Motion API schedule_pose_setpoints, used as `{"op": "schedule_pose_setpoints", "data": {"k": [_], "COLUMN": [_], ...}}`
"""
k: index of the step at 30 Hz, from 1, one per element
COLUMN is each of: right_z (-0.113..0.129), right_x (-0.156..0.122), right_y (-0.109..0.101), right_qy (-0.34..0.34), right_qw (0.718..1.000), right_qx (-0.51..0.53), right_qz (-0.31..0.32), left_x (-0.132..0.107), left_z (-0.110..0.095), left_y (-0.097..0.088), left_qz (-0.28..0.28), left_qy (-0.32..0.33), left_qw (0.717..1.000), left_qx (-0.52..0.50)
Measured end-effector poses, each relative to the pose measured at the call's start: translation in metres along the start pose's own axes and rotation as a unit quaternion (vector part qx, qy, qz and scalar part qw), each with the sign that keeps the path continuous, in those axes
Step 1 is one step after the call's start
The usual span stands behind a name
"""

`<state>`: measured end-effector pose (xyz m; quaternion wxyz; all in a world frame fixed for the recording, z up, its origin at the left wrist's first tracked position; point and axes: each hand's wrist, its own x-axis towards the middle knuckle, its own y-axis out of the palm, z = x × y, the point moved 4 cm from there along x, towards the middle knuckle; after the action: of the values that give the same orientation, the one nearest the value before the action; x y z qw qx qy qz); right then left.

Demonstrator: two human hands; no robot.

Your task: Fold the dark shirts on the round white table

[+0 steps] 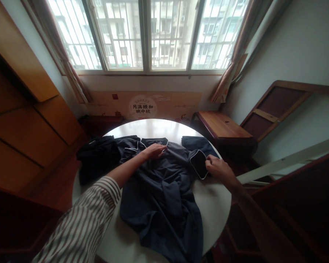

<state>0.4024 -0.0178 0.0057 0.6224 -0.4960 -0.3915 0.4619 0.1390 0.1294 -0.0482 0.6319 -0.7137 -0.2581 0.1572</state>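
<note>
Seen from the wearer's head, a round white table (211, 206) fills the middle of the view; the clock directions below are read from its centre, with 12 o'clock toward the window (148, 36).

A dark blue-grey garment (164, 186) with white piping lies across the tabletop. Its collar (155, 141) is at 12 o'clock, and its creased body spreads over the centre and down toward 6 o'clock, where it runs out of the picture.

The left hand (155, 150), its arm in a striped sleeve (95, 204), rests palm down on the garment just below the collar, fingers pointing toward 1 o'clock. I cannot tell whether those fingers grip the fabric.

The right hand (216, 166), at 2 o'clock, has its fingers drawn together, pinching the edge of a white-trimmed sleeve opening (199, 165), which gapes to show a black inside.

At 10 o'clock sits a rumpled pile of black clothing (94, 157), beside the garment. Between 1 and 2 o'clock, behind the sleeve opening, lies a dark blue cloth (199, 143). Beyond the table edge at 1 o'clock stands a low wooden side table (222, 124); a printed poster (142, 106) shows at 12 o'clock beneath the window.
</note>
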Motion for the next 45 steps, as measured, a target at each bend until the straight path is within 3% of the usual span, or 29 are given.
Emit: {"op": "schedule_pose_setpoints", "data": {"k": [3, 6, 9, 12, 15, 17, 21, 25, 30, 33, 35, 38, 41, 43, 45], "right_z": [0.007, 0.024, 0.035, 0.040, 0.040, 0.038, 0.037, 0.041, 0.046, 0.051, 0.055, 0.059, 0.045, 0.029, 0.017], "right_x": [0.000, 0.006, 0.018, 0.028, 0.035, 0.039, 0.056, 0.093, 0.149, 0.137, 0.099, 0.011, -0.068, -0.096, -0.106], "right_y": [0.000, 0.001, 0.012, 0.023, 0.025, 0.021, -0.005, -0.043, -0.070, -0.065, -0.050, -0.014, 0.021, 0.038, 0.051], "right_qy": [-0.018, -0.072, -0.077, -0.091, -0.116, -0.133, -0.183, -0.205, -0.175, -0.193, -0.249, -0.393, -0.446, -0.431, -0.408], "right_qw": [0.997, 0.989, 0.995, 0.995, 0.992, 0.987, 0.963, 0.928, 0.932, 0.934, 0.931, 0.904, 0.884, 0.893, 0.907], "right_qx": [0.015, 0.046, 0.043, 0.033, 0.052, 0.089, 0.161, 0.188, 0.160, 0.148, 0.142, 0.145, 0.136, 0.123, 0.107], "right_qz": [-0.078, -0.119, -0.048, 0.027, 0.025, 0.002, -0.116, -0.248, -0.274, -0.261, -0.226, -0.084, 0.037, 0.036, 0.006], "left_x": [0.001, -0.002, -0.016, -0.037, -0.052, -0.056, -0.048, -0.022, 0.014, 0.012, -0.008, -0.073, -0.153, -0.195, -0.221], "left_z": [0.003, 0.018, 0.041, 0.065, 0.079, 0.083, 0.091, 0.102, 0.107, 0.081, 0.044, -0.029, -0.093, -0.125, -0.143], "left_y": [-0.006, -0.018, -0.032, -0.039, -0.040, -0.042, -0.055, -0.082, -0.108, -0.103, -0.090, -0.067, -0.048, -0.038, -0.028], "left_qz": [-0.033, -0.107, -0.135, -0.078, -0.016, -0.019, -0.081, -0.168, -0.206, -0.181, -0.143, -0.098, -0.059, -0.040, -0.034], "left_qy": [-0.040, -0.163, -0.297, -0.391, -0.382, -0.356, -0.330, -0.326, -0.347, -0.313, -0.215, -0.068, -0.042, -0.044, -0.059], "left_qw": [0.997, 0.979, 0.945, 0.917, 0.924, 0.934, 0.940, 0.930, 0.915, 0.932, 0.966, 0.989, 0.992, 0.991, 0.990], "left_qx": [-0.062, -0.061, -0.005, 0.031, 0.020, 0.010, 0.009, 0.010, -0.021, -0.015, -0.032, -0.089, -0.105, -0.120, -0.122]}}
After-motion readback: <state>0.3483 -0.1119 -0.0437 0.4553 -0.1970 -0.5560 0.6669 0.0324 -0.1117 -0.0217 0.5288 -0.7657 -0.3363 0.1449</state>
